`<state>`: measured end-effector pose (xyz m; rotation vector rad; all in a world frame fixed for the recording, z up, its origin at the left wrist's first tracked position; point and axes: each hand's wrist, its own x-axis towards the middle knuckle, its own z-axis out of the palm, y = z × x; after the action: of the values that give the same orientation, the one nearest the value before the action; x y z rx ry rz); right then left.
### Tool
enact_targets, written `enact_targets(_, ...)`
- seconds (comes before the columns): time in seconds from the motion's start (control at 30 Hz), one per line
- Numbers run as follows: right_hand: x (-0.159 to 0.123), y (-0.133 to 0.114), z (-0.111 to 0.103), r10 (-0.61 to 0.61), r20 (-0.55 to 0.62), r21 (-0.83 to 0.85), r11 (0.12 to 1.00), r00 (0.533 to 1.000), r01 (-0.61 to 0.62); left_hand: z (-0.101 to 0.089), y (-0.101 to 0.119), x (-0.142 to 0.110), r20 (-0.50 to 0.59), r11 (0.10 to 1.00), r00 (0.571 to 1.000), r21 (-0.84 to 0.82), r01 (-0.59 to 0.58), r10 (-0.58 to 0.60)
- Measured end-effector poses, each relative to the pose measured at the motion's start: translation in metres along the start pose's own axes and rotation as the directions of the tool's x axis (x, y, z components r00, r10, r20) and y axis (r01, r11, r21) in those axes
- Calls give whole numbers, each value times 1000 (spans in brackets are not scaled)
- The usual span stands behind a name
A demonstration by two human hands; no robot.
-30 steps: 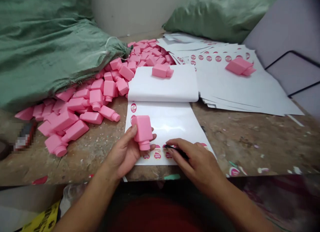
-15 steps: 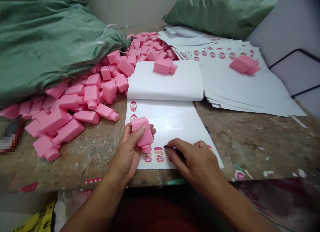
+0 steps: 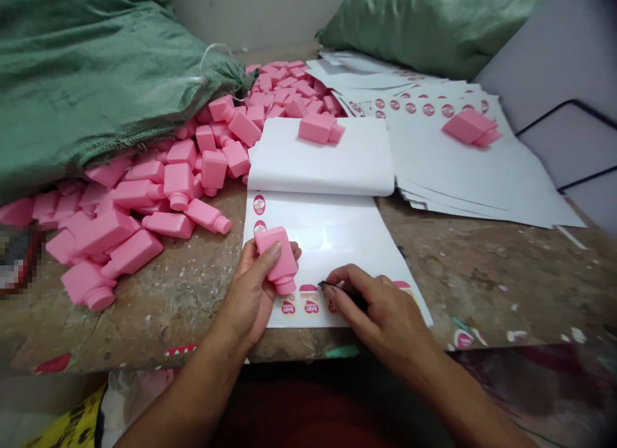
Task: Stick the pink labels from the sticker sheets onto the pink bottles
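Observation:
My left hand [image 3: 253, 290] is closed round a small pink plastic bottle [image 3: 276, 258], neck pointing toward me, just above a white sticker sheet [image 3: 332, 242] at the table's near edge. My right hand [image 3: 380, 306] pinches a thin dark tool [image 3: 337, 290] whose tip rests by the pink-and-white stickers [image 3: 308, 303] along the sheet's bottom row. Both hands lie close together on the sheet.
Several pink bottles [image 3: 159, 191] are heaped at the left, spilling from a green sack [image 3: 87, 81]. A folded white sheet [image 3: 321, 159] carries one bottle [image 3: 319, 128]. Spread sticker sheets [image 3: 463, 171] at the right hold another bottle [image 3: 470, 128]. A second green sack [image 3: 424, 24] lies behind.
My left hand closed more firmly over the bottle and tilted it. The right hand's tool tip stays at the bottom sticker row. The view shifted slightly.

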<state>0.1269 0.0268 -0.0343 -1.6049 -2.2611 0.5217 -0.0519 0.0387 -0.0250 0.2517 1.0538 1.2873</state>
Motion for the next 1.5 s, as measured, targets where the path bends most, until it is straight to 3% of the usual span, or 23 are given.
enact_targets(0.17,-9,0,3,-188,-102,-113,978,977,177,1,5,1,-27,998,999,-40,44,-45)
enact_targets(0.33,-6,3,5,-43,-94,-49,998,995,38,1,3,0,-16,999,999,-19,29,-29)
enact_targets(0.7,1,-6,4,-109,-96,-186,978,989,90,-1,0,0,22,999,1000,-40,-2,3)
enact_targets(0.87,2,-8,5,-72,-88,-232,971,994,50,0,-1,0,24,1000,1000,-17,-1,1)
enact_targets(1.07,3,-5,2,-1,10,-29,1000,1000,1,-1,-1,0,21,1000,1000,-20,1,-1)
enact_targets(1.2,-3,-2,3,-64,-32,-55,997,997,62,-2,0,0,17,999,1000,-41,8,-7)
enact_targets(1.3,-17,-5,1,-133,24,-47,990,991,134,-2,0,0,22,999,1000,-49,4,-3)
enact_targets(1.4,-34,-11,-9,-156,166,195,973,974,122,-3,1,1,28,999,1000,-39,1,0)
enact_targets(1.5,-40,-16,-25,-163,195,536,843,967,34,-2,2,1,29,1000,1000,-17,-1,2)
